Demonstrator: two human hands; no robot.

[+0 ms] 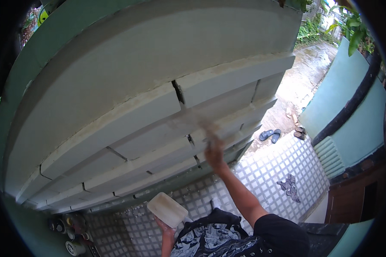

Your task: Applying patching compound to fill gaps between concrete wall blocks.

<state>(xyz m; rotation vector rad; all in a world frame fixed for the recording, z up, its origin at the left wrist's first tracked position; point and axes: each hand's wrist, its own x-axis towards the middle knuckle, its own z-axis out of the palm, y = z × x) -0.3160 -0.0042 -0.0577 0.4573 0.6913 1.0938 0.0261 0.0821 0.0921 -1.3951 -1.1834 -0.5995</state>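
Observation:
My right hand (214, 152) is raised at the centre, closed on the handle of a motion-blurred tool (205, 124), which looks like a brush, in front of the white wall (137, 60) with protruding horizontal bands and narrow dark gaps. Whether the tool's tip touches the wall, I cannot tell. At the bottom, my left hand (164, 227) holds a pale rectangular container (167, 207) by its left side, low in front of my body.
Below is a checkered tiled floor (261, 167) with a crumpled grey cloth (290, 187). Sandals (270, 135) lie at the path's edge (304, 64). A green wall (339, 98) with a dark pipe stands right, above a brown door (351, 197). Several cans (70, 233) sit bottom left.

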